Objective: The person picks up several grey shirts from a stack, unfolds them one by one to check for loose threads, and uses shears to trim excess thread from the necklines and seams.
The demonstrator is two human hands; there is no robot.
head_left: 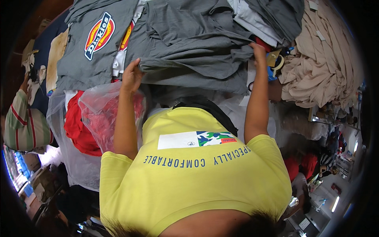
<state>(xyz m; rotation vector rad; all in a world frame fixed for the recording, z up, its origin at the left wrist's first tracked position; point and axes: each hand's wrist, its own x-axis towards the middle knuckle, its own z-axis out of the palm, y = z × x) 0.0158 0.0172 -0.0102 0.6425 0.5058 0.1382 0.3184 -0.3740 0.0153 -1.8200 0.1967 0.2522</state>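
A dark grey T-shirt (193, 55) is stretched between my hands over the work table, its near edge lifted into folds. My left hand (133, 74) pinches its left corner. At the right end, my right hand (258, 54) grips the other corner of the same cloth. Beside my left hand lies another grey T-shirt (75, 59) with a red, yellow and blue printed badge. A strip of a similar print shows between the two garments. White and grey cloth (256, 23) lies beyond my right hand.
A big beige fabric heap (316, 59) stands at the right, with a tape roll (278, 63) before it. Clear plastic bags (89, 158) holding red cloth (81, 126) hang at the table's near left. A person in a striped shirt (29, 122) is at far left.
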